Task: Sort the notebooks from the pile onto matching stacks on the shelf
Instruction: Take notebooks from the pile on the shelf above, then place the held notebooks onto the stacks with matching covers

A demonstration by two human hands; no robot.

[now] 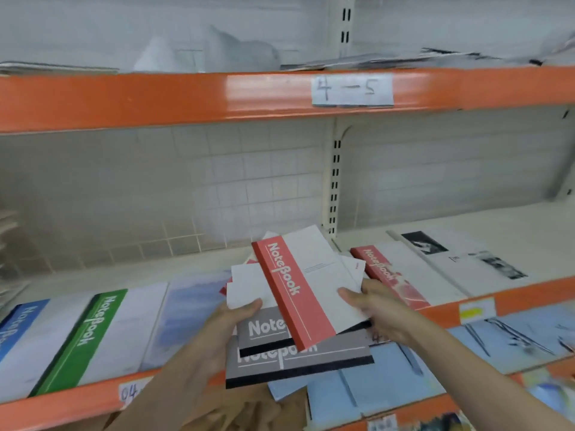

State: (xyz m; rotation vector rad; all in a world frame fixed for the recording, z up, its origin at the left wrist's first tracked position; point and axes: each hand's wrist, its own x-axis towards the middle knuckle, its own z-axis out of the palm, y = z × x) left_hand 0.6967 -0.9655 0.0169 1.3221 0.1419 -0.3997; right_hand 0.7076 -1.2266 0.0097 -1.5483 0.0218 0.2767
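Head view: a red notebook (298, 290), its red band printed "Notebook" in white beside a white cover panel, sits tilted on top of a fanned pile in front of the shelf (186, 396). The right hand (373, 309) pinches its lower right edge, thumb lying on the white panel and fingers hidden beneath. The left hand (217, 334) holds the pile from below on the left, thumb pressed on a white sheet (245, 290). Under the red one lie two grey notebooks (298, 359) with black edges, each lettered "Notebook", partly covered.

On the shelf at left lie flat stacks: a blue-banded notebook (21, 325) and a green-banded notebook (84, 340), both reading "Notebook". To the right of the hands, a red stack (385, 275) shows the same word. A handwritten tag (130, 391) on the orange shelf edge reads "04". Above, a paper label (351, 90) on the upper orange beam reads "4 – 5".
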